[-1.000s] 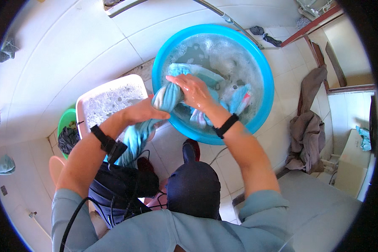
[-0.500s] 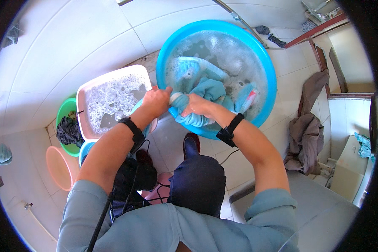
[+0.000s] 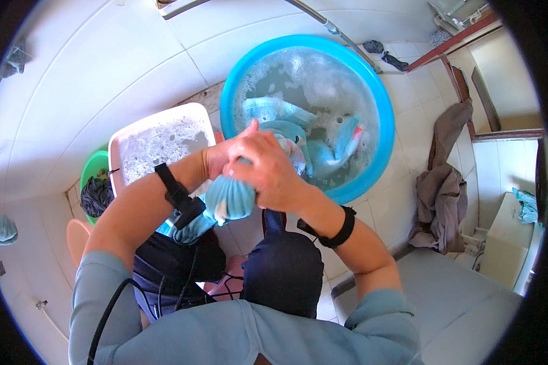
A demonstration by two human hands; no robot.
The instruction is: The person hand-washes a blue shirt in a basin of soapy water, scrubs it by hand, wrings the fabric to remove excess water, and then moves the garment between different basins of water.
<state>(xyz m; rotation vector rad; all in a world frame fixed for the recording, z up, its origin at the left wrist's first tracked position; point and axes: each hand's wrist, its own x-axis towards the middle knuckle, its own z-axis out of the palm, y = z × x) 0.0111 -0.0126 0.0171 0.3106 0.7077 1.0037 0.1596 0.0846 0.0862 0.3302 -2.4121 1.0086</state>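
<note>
Both my hands grip a wet light-blue cloth (image 3: 228, 201), bunched and twisted between them just in front of my knees. My left hand (image 3: 222, 155) holds its upper end; my right hand (image 3: 268, 170) is wrapped over the bundle from the right. The cloth's lower tail hangs down toward my left wrist strap. Just beyond my hands stands a big round blue basin (image 3: 377, 103) with soapy water and more light-blue laundry (image 3: 323, 149) floating in it.
A white rectangular tub (image 3: 119, 146) of foamy water stands left of the basin. A green bucket (image 3: 91, 167) with dark cloth sits further left, beside a pink bucket (image 3: 76, 234). Brown clothes (image 3: 441, 188) lie on the tiled floor at right. A metal pipe (image 3: 329, 24) runs above the basin.
The cloth has been drawn out of the basin toward my body and bunched tighter. Both hands have moved closer to me and together.
</note>
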